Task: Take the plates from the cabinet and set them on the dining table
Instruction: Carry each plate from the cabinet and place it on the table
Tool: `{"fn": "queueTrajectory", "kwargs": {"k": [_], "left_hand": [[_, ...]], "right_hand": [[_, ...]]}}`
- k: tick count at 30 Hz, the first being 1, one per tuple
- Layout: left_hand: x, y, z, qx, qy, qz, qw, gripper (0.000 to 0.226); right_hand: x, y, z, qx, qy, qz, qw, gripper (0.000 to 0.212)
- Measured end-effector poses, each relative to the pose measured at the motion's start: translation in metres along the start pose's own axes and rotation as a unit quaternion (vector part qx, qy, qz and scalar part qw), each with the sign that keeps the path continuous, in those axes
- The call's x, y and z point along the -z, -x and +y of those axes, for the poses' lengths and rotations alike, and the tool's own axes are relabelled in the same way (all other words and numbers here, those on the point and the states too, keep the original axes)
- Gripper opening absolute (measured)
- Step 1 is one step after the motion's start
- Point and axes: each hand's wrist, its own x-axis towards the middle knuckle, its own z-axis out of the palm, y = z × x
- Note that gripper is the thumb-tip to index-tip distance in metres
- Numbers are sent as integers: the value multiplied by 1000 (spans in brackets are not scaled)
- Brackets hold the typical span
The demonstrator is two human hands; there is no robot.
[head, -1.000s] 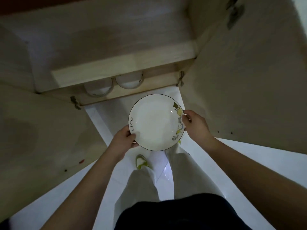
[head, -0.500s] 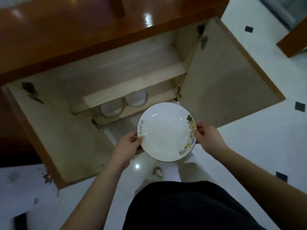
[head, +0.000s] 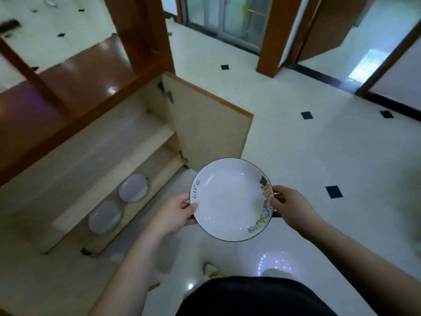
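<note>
White plate [head: 230, 199] with a thin dark rim, held flat out in front of the body, above the pale floor [head: 307, 156] and just beside the open cabinet [head: 95, 153]. Left hand [head: 173, 214] curled round the left edge, thumb on top near the word "Life"; right hand [head: 290, 207] pinching the right edge by the little cartoon pictures. Both grips tight on the same plate. Facing up, hollow side to the ceiling, nearly level, maybe tipped a tiny bit. Round, so no real long side; the word on the left and the pictures on the right, straight across from one hand to the other. One plate out of the cabinet, then, but not set down anywhere yet. No dining table to be seen here, so probably a walk ahead. Two more plates [head: 119, 204] down on the low shelf, side by side and close together, one a bit nearer the door [head: 205, 131]. Door wide open. So, by the look of it, only the start done: this plate to carry and put down, then the other two to fetch.
</note>
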Motion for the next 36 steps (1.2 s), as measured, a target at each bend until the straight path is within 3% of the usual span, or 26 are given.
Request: {"fn": "queueTrajectory", "kwargs": {"k": [7, 14, 21, 25, 29, 36], "left_hand": [[-121, -12, 57, -27, -78, -158, 984, 27], [-295, 5, 81, -31, -164, -294, 941, 32], [-458, 42, 65, -18, -224, -367, 903, 28], [-531, 66, 53, -22, -201, -377, 904, 25], [-596, 77, 51, -25, -159, -373, 914, 26], [-716, 58, 73, -63, -199, -447, 870, 22]], "right_hand": [[93, 68, 80, -48, -117, 123, 984, 28], [183, 180, 192, -93, -271, 245, 926, 29], [250, 284, 294, -105, -322, 293, 894, 46], [276, 323, 332, -123, -357, 340, 861, 46], [304, 341, 360, -132, -377, 373, 837, 47], [374, 339, 407, -154, -418, 448, 775, 47]]}}
